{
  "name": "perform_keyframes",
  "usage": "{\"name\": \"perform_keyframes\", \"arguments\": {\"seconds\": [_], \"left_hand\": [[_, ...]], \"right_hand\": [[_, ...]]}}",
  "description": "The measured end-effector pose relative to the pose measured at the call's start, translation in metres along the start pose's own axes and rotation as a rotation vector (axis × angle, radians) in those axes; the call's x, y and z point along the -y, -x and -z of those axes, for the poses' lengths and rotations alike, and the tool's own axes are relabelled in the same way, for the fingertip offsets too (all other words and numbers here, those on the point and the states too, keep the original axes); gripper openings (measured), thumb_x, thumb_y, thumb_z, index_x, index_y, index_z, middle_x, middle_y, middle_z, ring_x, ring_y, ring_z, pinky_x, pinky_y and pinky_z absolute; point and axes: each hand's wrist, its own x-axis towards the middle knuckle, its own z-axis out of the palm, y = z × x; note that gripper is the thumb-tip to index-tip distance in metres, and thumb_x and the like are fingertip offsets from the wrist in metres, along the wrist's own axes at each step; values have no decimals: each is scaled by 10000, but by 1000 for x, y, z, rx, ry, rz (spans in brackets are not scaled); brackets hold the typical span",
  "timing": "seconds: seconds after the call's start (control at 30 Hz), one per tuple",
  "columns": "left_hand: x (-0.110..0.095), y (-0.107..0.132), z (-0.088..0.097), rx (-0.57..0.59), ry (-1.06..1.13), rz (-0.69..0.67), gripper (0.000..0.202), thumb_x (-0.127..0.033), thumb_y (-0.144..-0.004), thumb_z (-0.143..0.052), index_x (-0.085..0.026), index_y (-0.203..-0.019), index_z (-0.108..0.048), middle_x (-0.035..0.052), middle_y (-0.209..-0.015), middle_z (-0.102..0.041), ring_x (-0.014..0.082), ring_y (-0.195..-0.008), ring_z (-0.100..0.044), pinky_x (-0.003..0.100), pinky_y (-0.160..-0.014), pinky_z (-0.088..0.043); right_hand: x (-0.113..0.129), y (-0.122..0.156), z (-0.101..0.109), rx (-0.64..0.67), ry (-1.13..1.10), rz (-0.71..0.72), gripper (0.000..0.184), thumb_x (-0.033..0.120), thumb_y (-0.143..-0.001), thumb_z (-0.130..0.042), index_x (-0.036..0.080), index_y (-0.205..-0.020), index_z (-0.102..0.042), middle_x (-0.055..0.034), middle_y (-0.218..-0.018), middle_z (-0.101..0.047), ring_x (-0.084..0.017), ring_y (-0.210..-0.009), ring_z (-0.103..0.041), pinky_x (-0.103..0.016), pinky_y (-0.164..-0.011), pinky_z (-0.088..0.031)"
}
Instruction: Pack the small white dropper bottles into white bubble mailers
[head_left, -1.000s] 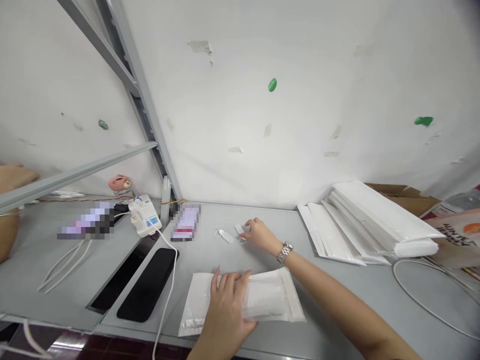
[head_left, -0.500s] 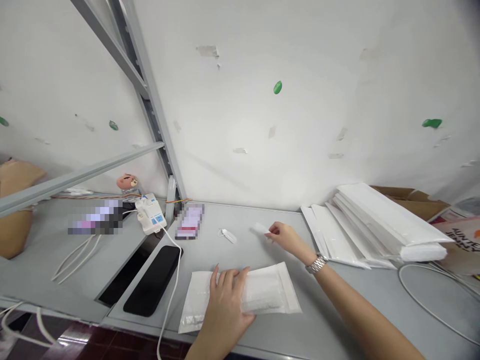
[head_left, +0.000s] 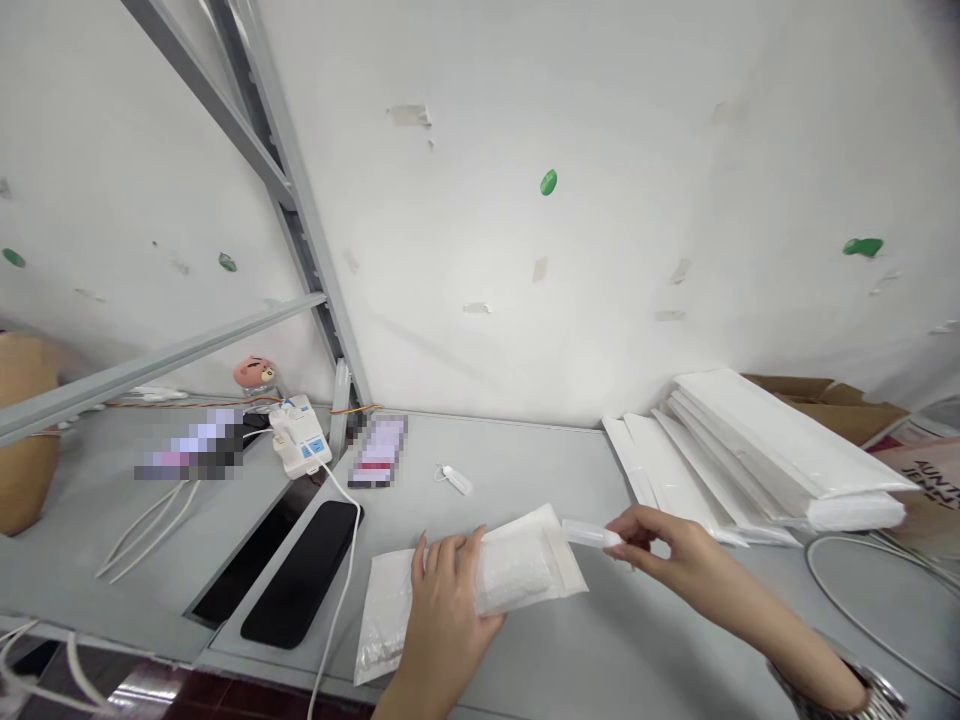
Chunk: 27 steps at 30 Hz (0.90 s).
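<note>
A white padded pouch (head_left: pixel 525 565) lies on the grey table (head_left: pixel 525 480) in front of me. My left hand (head_left: pixel 442 600) rests on the pouch with fingers curled over it, gripping it and tilting its right end up. My right hand (head_left: pixel 667 545) pinches a small white tag (head_left: pixel 589 533) at the pouch's open right end. A second small white tag (head_left: pixel 454 479) lies on the table farther back.
A stack of white pouches (head_left: pixel 750 455) sits at the right, with a cardboard box (head_left: pixel 825 400) behind it. A black phone (head_left: pixel 304 570), a white cable (head_left: pixel 337 560), a white power strip (head_left: pixel 300 440) and a pink figure (head_left: pixel 255 372) are at the left. A metal shelf frame (head_left: pixel 285 200) rises there.
My right hand picked a white tag from the back of the table and brought it to the pouch's right end. My left hand lifted that end of the pouch.
</note>
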Motion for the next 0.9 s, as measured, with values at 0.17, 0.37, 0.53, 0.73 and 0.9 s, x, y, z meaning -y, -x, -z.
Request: {"name": "perform_keyframes", "arguments": {"seconds": [0.17,0.37,0.53,0.73,0.9], "left_hand": [[-7,1,1,52,26,-26,591,-189,-645,-579,-233,-1228,-498,37,-969,-575,226,-975,-532,516,-1065,-229],[-9,5,-3,59,75,-76,616,-210,-652,-597,-245,-1254,-470,46,-998,-574,234,-993,-526,525,-1068,-220],[-7,5,-3,56,105,-90,626,-213,-652,-609,-251,-1259,-460,42,-1001,-572,227,-998,-527,520,-1072,-213],[-10,3,-5,16,91,-98,598,-239,-667,-607,-243,-1249,-468,42,-985,-580,232,-968,-539,510,-1054,-251],[-22,5,-14,-27,128,-100,580,-245,-632,-636,-223,-1199,-522,47,-943,-590,230,-941,-541,492,-1067,-225]], "right_hand": [[1,2,-15,39,69,38,151,337,-824,-519,226,-846,-620,-26,-836,-635,-174,-774,-579,-295,-703,-441],[7,2,-29,60,31,121,137,284,-815,-533,231,-894,-631,-28,-909,-631,-172,-846,-588,-298,-762,-456],[10,4,-38,114,-119,108,240,268,-804,-551,227,-1030,-621,-33,-1014,-653,-175,-933,-592,-300,-862,-452],[17,5,-39,169,-236,117,277,260,-819,-521,222,-1069,-633,-34,-1064,-657,-188,-978,-589,-288,-870,-454],[21,9,-47,266,-241,171,260,179,-811,-446,214,-881,-694,-8,-832,-690,-173,-771,-611,-254,-673,-488]]}}
